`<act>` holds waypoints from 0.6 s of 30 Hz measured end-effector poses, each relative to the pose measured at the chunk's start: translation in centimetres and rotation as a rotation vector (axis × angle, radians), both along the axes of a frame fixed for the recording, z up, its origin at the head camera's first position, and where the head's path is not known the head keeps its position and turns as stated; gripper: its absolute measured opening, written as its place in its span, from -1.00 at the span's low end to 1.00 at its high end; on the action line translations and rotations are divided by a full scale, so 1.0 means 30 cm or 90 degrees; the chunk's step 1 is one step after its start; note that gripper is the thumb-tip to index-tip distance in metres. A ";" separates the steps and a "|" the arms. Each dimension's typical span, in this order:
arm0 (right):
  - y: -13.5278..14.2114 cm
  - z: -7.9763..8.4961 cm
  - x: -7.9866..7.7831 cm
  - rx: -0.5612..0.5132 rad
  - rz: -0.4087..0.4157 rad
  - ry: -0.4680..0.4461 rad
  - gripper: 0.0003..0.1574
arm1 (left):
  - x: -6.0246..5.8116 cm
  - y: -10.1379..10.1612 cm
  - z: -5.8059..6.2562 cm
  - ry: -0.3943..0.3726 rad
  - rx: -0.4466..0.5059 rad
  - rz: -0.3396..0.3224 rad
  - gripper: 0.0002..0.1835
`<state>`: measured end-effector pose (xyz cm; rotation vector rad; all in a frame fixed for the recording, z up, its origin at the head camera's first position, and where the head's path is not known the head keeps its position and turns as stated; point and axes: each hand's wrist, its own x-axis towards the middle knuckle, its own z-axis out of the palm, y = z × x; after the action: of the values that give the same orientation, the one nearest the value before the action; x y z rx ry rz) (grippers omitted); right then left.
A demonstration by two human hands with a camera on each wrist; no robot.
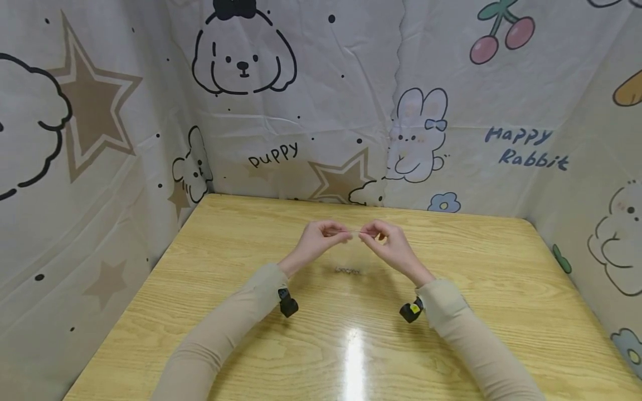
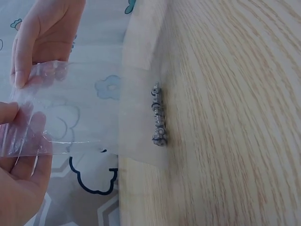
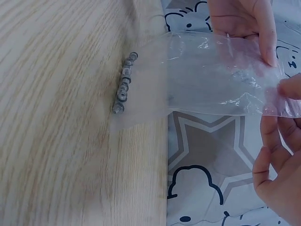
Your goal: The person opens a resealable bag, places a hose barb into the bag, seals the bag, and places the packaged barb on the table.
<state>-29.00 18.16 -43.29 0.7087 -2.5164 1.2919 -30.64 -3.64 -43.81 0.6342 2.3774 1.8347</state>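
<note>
A clear plastic zip bag (image 2: pixel 103 108) hangs between my two hands. My left hand (image 1: pixel 321 238) pinches its top edge on one side, thumb against fingers. The other side of that edge is pinched by my right hand (image 1: pixel 393 245). Several small grey metal parts that look like screws (image 3: pixel 124 87) lie in a row along the bag's bottom; their exact kind is too small to tell. In the head view the bag is nearly invisible against the wood. Whether its bottom touches the table cannot be told.
A light wooden table (image 1: pixel 241 234) spreads under both arms. Printed cloth (image 1: pixel 311 72) with cartoon animals and stars hangs behind it and along both sides. A black wrist camera (image 1: pixel 287 303) sits at the left cuff, another wrist camera (image 1: pixel 411 310) at the right.
</note>
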 end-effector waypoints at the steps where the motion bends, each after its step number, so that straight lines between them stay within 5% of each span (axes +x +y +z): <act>1: -0.002 -0.001 0.000 -0.001 0.001 -0.003 -0.88 | 0.000 0.000 0.001 0.001 -0.002 0.000 -0.79; 18: -0.022 -0.007 -0.005 -0.001 -0.009 0.011 -0.87 | 0.008 0.012 0.006 0.003 -0.006 0.011 -0.78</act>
<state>-29.14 17.51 -43.49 0.6983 -2.5018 1.2778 -30.39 -3.28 -43.62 0.6199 2.4008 1.8309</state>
